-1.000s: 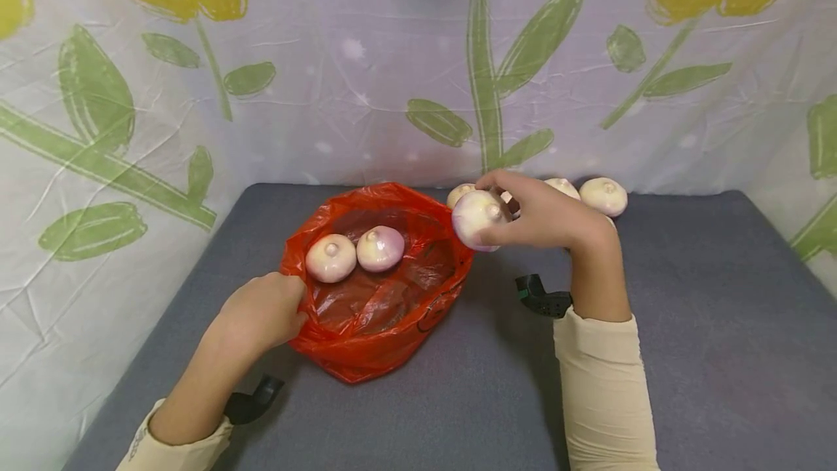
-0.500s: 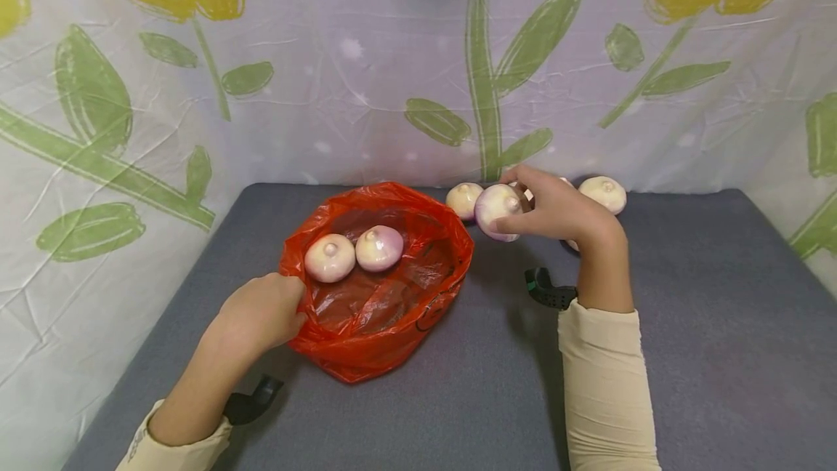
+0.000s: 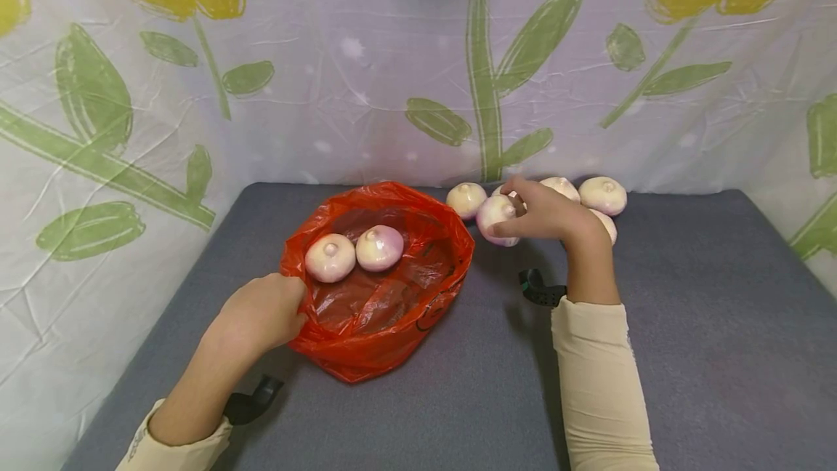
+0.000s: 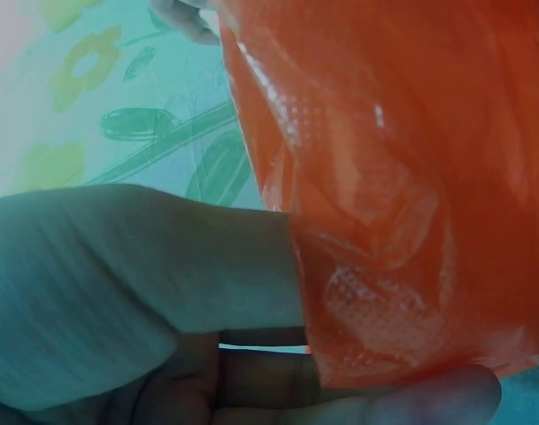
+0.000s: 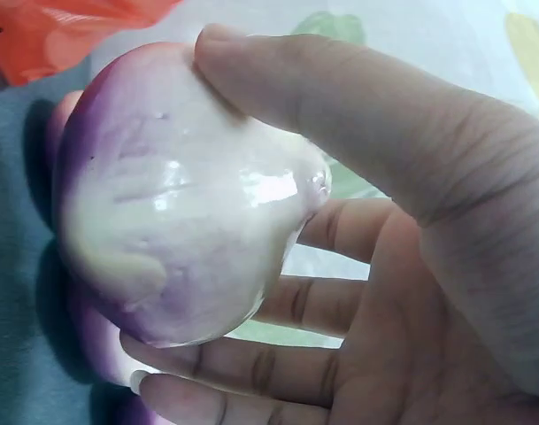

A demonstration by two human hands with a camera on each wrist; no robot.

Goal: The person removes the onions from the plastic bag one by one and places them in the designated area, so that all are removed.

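Note:
A red plastic bag (image 3: 375,355) lies with its mouth spread wide on the left half of the table. My left hand (image 3: 261,311) grips its left rim; in the left wrist view the thumb and fingers pinch the thin red plastic (image 4: 384,177). Inside the bag sit a pale onion (image 3: 330,259) and, touching it, a purple-tinged onion (image 3: 381,248). Right of the bag, my right hand (image 3: 549,211) holds a glossy white-and-purple onion (image 5: 172,195) between thumb and fingers. Its thumb presses one side while the fingertips support the other.
Behind and beside the right hand are several more onions, such as one at the left (image 3: 466,200) and one at the right (image 3: 603,195). They sit along the back of the grey table (image 3: 706,325), close to a flower-printed cloth (image 3: 314,115).
My right hand has drawn back to the right from the bag's rim with the onion, then lowered slightly. The left hand and bag stay put.

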